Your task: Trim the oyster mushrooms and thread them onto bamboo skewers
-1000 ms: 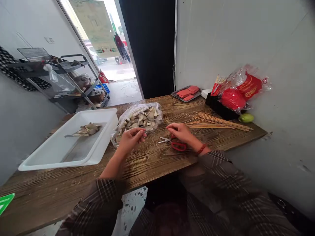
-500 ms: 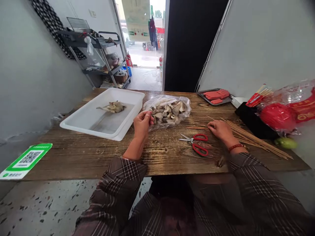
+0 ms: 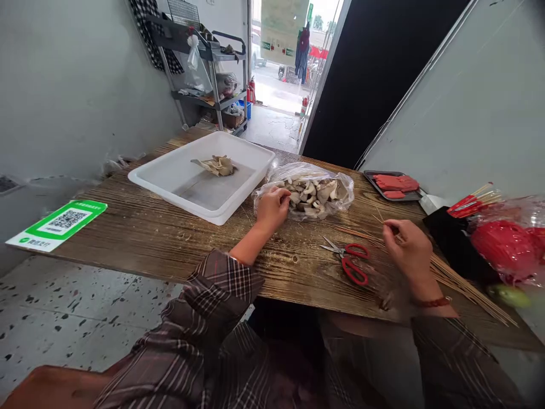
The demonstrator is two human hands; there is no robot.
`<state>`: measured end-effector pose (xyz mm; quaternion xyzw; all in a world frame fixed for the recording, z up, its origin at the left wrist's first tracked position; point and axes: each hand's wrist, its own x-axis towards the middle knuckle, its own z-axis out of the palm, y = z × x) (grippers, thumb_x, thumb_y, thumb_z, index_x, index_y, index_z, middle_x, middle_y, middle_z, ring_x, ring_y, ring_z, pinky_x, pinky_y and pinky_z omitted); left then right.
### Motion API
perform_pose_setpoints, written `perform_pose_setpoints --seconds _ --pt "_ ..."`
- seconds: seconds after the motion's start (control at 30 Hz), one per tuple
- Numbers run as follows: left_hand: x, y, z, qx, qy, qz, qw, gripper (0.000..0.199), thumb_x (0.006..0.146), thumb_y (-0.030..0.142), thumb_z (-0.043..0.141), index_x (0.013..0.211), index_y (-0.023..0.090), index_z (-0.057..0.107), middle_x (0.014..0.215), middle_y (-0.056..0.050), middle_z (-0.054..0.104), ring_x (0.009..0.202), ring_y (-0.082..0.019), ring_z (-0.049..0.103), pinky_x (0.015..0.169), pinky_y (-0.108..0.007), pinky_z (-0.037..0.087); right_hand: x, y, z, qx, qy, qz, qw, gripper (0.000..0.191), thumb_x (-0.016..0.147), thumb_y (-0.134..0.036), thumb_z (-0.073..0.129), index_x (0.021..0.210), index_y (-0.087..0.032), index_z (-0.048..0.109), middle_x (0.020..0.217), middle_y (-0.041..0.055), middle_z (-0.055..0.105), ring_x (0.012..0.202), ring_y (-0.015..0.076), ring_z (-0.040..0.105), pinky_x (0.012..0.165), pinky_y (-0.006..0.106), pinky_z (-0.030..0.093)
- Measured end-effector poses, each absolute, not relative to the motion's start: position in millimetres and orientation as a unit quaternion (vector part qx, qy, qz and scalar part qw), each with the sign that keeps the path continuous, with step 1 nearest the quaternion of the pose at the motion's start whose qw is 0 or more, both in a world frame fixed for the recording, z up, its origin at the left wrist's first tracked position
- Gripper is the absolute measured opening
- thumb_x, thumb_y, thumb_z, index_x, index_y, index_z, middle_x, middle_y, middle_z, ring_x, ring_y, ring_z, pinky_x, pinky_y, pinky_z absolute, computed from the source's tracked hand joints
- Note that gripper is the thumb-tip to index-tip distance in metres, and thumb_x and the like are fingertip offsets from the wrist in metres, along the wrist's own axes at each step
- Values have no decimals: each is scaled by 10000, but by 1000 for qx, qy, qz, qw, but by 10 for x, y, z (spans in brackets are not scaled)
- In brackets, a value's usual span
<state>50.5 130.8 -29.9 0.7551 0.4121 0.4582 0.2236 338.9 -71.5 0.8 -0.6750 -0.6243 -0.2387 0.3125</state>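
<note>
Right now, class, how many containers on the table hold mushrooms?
2: the white tub, with a small clump inside, and the clear plastic bag to its right by the left hand, with a bigger pile. I see no others.

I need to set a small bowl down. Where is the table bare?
The widest bare patch of table lies between the QR card, white tub and left forearm; a smaller one separates that forearm and the scissors. The right end is crowded: right hand, sticks, black box.
</note>
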Motion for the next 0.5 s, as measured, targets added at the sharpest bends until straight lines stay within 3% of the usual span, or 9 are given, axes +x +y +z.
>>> perform_pose_setpoints --seconds 0.2,0.37,0.5 --pt "457 1364 -302 769 445 437 142 237 823 121 563 986 180 725 1004 -105 659 976 -261 598 907 -413 477 2478 -316 100 -639 -565 32 522 206 880 -295 552 973 -187 701 745 5 647 591 128 527 560 262 404" --pt "417 1385 -289 770 477 412 99 211 840 152 573 980 184 728 1054 -113 660 1045 -291 567 962 -447 446 2200 89 -152 -600 -522 183 578 182 822 -302 563 883 -174 678 600 -51 499 514 99 387 502 241 291" --pt "431 1327 -266 804 453 379 65 211 863 219 590 1019 196 729 1130 -112 661 1102 -312 533 991 -462 423 2191 198 -303 -590 -505 236 585 182 819 -321 567 873 -178 667 601 -49 489 519 102 378 500 240 289"
